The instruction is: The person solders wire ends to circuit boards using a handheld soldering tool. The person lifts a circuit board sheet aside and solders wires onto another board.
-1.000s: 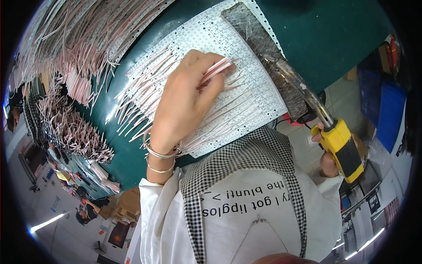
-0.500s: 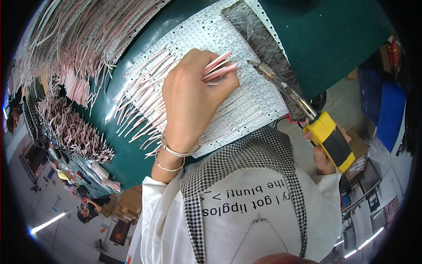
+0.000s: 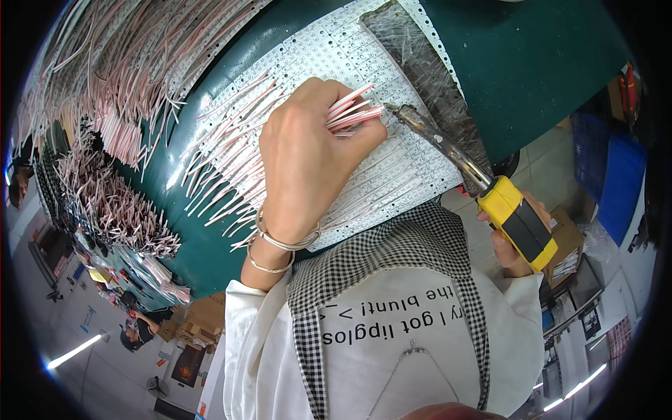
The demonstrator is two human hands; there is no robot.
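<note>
My left hand (image 3: pixel 304 143) is closed round a bundle of short red-and-white wires (image 3: pixel 353 112), their ends poking out past thumb and fingers. Beneath it lies a white perforated circuit board panel (image 3: pixel 308 59), with rows of similar wires (image 3: pixel 227 171) fanning out over its left side. My right hand (image 3: pixel 509 245) grips a yellow-and-black soldering iron (image 3: pixel 516 222). The iron's tip points up and left, close to the wire ends in my left hand; whether it touches them I cannot tell.
A dark plastic-wrapped bar (image 3: pixel 427 66) lies across the panel's right part. The table (image 3: pixel 532 63) has a green top. Large heaps of wires (image 3: pixel 119 203) and wired strips (image 3: pixel 140 56) sit at left. Blue bins (image 3: pixel 623 185) and a cardboard box (image 3: pixel 565 241) are at right.
The soldering iron has moved slightly left, bringing its tip closer to the wire bundle. My left hand has shifted very slightly; the panel has slid a little to the right.
</note>
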